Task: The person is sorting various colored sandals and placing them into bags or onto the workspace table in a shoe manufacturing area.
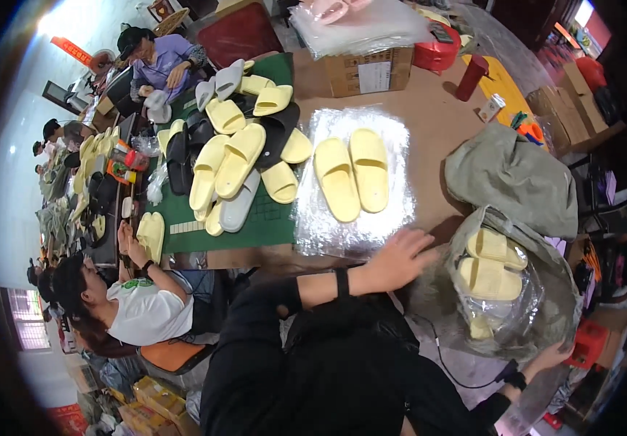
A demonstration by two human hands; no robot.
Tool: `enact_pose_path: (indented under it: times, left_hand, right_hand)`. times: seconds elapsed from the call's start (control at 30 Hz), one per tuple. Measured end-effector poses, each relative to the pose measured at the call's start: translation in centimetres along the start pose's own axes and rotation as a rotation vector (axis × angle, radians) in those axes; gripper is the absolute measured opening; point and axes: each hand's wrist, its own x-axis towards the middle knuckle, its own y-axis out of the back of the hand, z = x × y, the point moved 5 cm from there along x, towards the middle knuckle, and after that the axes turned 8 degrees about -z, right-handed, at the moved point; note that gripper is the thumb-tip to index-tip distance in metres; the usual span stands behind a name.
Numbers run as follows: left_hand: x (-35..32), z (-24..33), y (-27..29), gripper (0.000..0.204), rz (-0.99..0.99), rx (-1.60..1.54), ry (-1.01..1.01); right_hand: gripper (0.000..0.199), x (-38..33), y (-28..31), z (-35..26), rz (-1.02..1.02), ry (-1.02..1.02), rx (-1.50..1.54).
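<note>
Two yellow slippers (352, 174) lie side by side on a stack of clear plastic bags (393, 218) on the table, heels toward the wearer, long axes running away with a slight lean to the left. From the left hand (397, 260) they lie forward and to the left, near but apart; that hand is the nearer one, fingers spread, palm down, grasping nothing. The right hand (549, 357) is well apart from the pair, at the lower edge of an open grey sack (554, 320); its fingers are partly hidden, so whether they clench the cloth cannot be told. Inside the sack: more yellow slippers (489, 279), with clear plastic among them. Farther off, left of the pair, sits a mixed slipper heap (241, 156); beyond it, a cardboard box (357, 75) carries plastic sheets, contents unseen.
</note>
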Motion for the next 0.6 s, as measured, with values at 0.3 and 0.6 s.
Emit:
enact_pose_path:
  times: [0.3, 0.6]
  left_hand:
    - [-14.6, -18.8, -6.8, 0.035, -0.428, 0.381, 0.711]
    - [-16.1, -20.1, -9.7, 0.040, -0.455, 0.426, 0.657]
  right_hand:
    - [0.029, -26.1, -3.0, -43.3, -1.070, 1.106, 0.689]
    - [0.016, -31.1, -10.4, -44.2, -1.188, 0.921, 0.677]
